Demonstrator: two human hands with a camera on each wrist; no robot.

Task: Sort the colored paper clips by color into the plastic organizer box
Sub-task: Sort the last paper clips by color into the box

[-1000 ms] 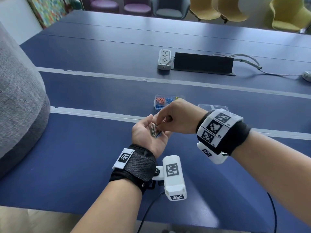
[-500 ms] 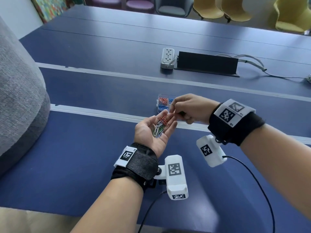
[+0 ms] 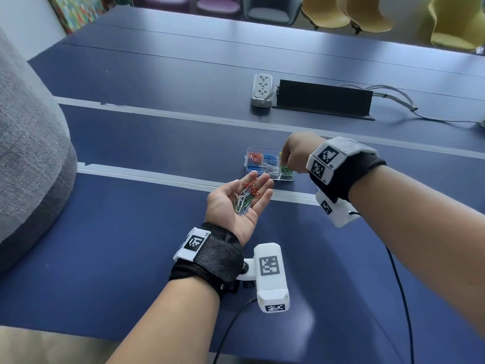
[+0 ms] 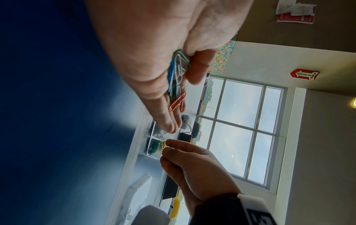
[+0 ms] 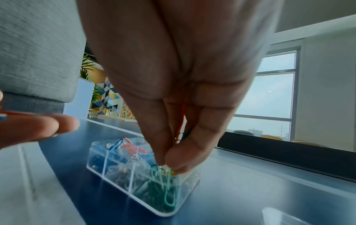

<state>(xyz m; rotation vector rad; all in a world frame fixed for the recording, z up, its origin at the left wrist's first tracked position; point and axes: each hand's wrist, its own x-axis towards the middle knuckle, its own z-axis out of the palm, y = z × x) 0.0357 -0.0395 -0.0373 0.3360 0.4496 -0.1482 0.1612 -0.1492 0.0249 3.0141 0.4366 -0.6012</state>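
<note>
**A:** Head view, from the left — the left hand (image 3: 237, 203) lies palm up just short of the plastic organizer box (image 3: 287, 179), fingers relaxed, with a loose heap of paper clips (image 3: 246, 197) resting in the palm: orange, green, white, blue.

**B:** And further right?

**A:** The box sits on the table (image 3: 131, 245) just beyond the left fingertips. Its left compartments hold orange and blue clips, the middle white, the right end green. The right hand (image 3: 295, 151) hangs over that right end, fingers bunched downward.

**B:** Is it holding anything?

**A:** Yes. In the right wrist view the thumb and fingertips (image 5: 179, 161) pinch the top of a green clip (image 5: 168, 187), which hangs long axis near vertical, its lower loop inside the green compartment.

**B:** So the next move turns on what?

**A:** I'd judge only on letting go — the clip is already directly above its own colour. The next pick lies back and to the left of the right hand, in the open palm.
</note>
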